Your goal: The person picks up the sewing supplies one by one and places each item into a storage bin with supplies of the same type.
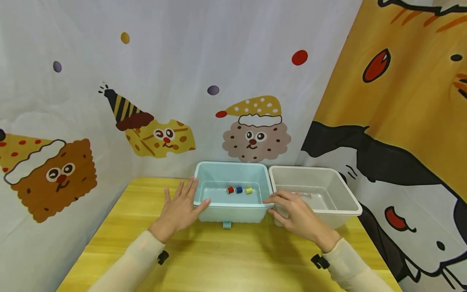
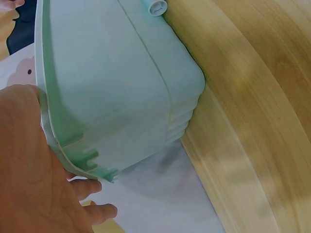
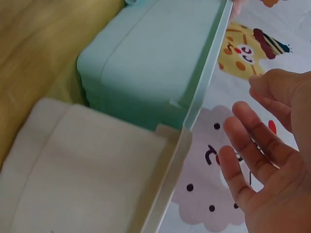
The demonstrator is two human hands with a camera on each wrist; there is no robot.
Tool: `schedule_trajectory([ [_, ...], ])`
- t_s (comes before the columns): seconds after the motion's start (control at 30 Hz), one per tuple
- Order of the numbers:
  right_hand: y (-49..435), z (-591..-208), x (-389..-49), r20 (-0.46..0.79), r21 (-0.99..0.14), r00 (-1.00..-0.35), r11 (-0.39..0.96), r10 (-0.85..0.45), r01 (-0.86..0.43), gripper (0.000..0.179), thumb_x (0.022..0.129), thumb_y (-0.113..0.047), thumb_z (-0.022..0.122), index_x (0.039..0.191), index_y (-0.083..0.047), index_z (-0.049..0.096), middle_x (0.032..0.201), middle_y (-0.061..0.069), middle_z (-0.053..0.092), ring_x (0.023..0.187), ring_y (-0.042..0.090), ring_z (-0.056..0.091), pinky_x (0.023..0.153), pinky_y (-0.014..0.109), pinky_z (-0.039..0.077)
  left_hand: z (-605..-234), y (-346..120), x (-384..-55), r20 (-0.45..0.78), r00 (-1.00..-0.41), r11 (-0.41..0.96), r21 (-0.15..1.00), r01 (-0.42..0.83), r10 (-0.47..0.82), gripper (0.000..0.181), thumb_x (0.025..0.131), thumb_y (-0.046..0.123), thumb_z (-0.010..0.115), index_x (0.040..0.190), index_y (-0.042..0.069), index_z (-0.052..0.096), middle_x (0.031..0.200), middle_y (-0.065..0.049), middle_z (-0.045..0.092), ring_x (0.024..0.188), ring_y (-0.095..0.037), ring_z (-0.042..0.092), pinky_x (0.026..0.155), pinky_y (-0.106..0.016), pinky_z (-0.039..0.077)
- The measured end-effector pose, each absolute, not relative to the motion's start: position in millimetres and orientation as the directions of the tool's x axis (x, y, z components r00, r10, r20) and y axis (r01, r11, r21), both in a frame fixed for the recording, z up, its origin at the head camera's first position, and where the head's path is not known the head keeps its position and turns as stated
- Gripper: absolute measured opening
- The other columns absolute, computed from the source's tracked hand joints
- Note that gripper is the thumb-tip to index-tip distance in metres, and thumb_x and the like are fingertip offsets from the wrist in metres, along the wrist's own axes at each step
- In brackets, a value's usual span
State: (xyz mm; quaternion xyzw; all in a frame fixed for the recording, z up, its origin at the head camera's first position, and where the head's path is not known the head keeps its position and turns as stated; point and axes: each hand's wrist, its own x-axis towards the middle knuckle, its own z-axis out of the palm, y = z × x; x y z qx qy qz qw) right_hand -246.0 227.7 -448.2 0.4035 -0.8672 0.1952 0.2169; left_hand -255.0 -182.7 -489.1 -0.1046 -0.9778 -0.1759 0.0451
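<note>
A light blue plastic bin (image 1: pixel 233 215) stands at the table's back edge. Inside it lie three small spool-like pieces: a red one (image 1: pixel 230 190), a dark blue one (image 1: pixel 238 190) and a yellow one (image 1: pixel 249 190). My left hand (image 1: pixel 177 211) is at the bin's left front corner, fingers spread and fairly straight, the thumb by the front rim. Over the right front corner hovers my right hand (image 1: pixel 297 213), its fingers loosely bent; in the right wrist view nothing sits between them. An off-white bin (image 1: pixel 330 212) adjoins on the right, holding a small pinkish translucent item (image 1: pixel 303 195).
Yellow wood-grain table (image 1: pixel 226 259) extends in front of both bins. A small light blue tab (image 1: pixel 227 225) juts from the blue bin's front base. Behind hangs a white curtain (image 1: pixel 171 52) printed with cartoon figures; another, orange print (image 1: pixel 365 101) borders the right side.
</note>
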Motion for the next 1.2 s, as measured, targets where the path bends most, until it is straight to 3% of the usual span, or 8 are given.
schedule_trajectory([
  [0.27,214,-455,-239,0.528,-0.177,-0.561,0.563,-0.638,-0.807,0.042,0.096,-0.007,0.095,0.135,-0.017,0.086,0.133,0.000,0.080,0.124,0.020,0.076,0.105,0.045,0.068,-488,-183,-259,0.128,-0.973,0.917,0.331,0.224,0.192,0.103,0.115,0.082,0.041,0.189,0.014,0.015,0.198,-0.009,0.012,0.182,-0.052,0.016,0.134,-0.095,-0.001],
  [0.6,198,-468,-232,0.459,-0.211,-0.580,0.552,-0.673,-0.807,0.042,0.102,-0.013,0.092,0.142,-0.016,0.083,0.136,0.000,0.079,0.119,0.016,0.077,0.095,0.034,0.068,-487,-184,-259,0.101,-0.976,0.916,0.336,0.218,0.195,0.105,0.114,0.085,0.038,0.189,0.017,0.012,0.198,-0.007,0.008,0.183,-0.050,0.013,0.135,-0.093,-0.003],
  [0.77,191,-478,-232,0.445,-0.214,-0.568,0.534,-0.692,-0.818,0.044,0.103,-0.014,0.091,0.146,-0.017,0.081,0.138,-0.002,0.079,0.122,0.016,0.079,0.098,0.032,0.069,-488,-184,-258,0.101,-0.975,0.916,0.337,0.219,0.196,0.105,0.114,0.084,0.040,0.189,0.016,0.012,0.198,-0.007,0.008,0.183,-0.050,0.013,0.135,-0.093,-0.004],
  [1.0,184,-492,-234,0.442,-0.215,-0.547,0.509,-0.711,-0.834,0.048,0.100,-0.011,0.092,0.146,-0.017,0.079,0.141,0.000,0.079,0.127,0.020,0.080,0.102,0.038,0.070,-488,-184,-259,0.097,-0.975,0.918,0.330,0.219,0.198,0.105,0.114,0.085,0.039,0.189,0.017,0.011,0.198,-0.007,0.008,0.183,-0.050,0.013,0.135,-0.093,-0.003],
  [1.2,176,-498,-233,0.369,-0.235,-0.587,0.539,-0.720,-0.809,0.047,0.103,-0.017,0.091,0.148,-0.019,0.079,0.143,-0.003,0.078,0.130,0.016,0.078,0.109,0.040,0.068,-487,-183,-259,0.092,-0.976,0.918,0.333,0.216,0.197,0.106,0.114,0.087,0.036,0.189,0.017,0.012,0.198,-0.007,0.009,0.183,-0.050,0.013,0.135,-0.093,-0.003],
])
